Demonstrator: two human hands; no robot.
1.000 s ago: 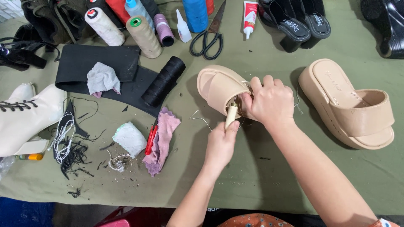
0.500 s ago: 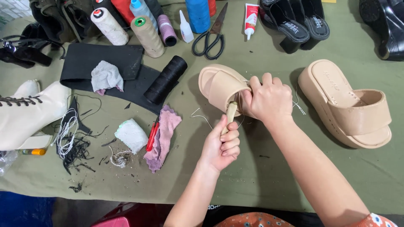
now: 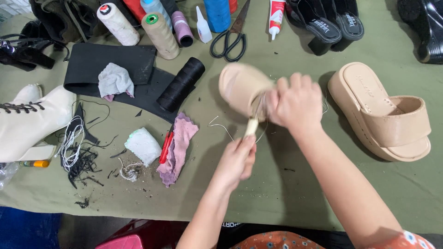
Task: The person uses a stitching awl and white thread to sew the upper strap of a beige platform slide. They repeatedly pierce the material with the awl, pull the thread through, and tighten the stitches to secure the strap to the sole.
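Observation:
My right hand (image 3: 295, 103) grips a beige platform sandal (image 3: 240, 85) at its strap, holding it over the green table. My left hand (image 3: 237, 159) is closed around the pale wooden handle of an awl-like tool (image 3: 251, 125) whose tip points up at the sandal beside my right fingers. Thin light thread (image 3: 221, 127) trails from the sandal toward the table. The matching beige sandal (image 3: 383, 113) lies flat to the right, untouched.
Thread spools (image 3: 159, 34), a black thread roll (image 3: 182, 83), scissors (image 3: 230, 39), a glue tube (image 3: 276, 16), black leather pieces (image 3: 110, 62), rags (image 3: 177, 147), red-handled snips (image 3: 166, 146), thread scraps (image 3: 80, 161), a white boot (image 3: 32, 120) and black heels (image 3: 330, 25) crowd the table.
The sandal has tilted and blurred in my right hand. My left hand has drawn the tool down and back toward me, away from the sandal.

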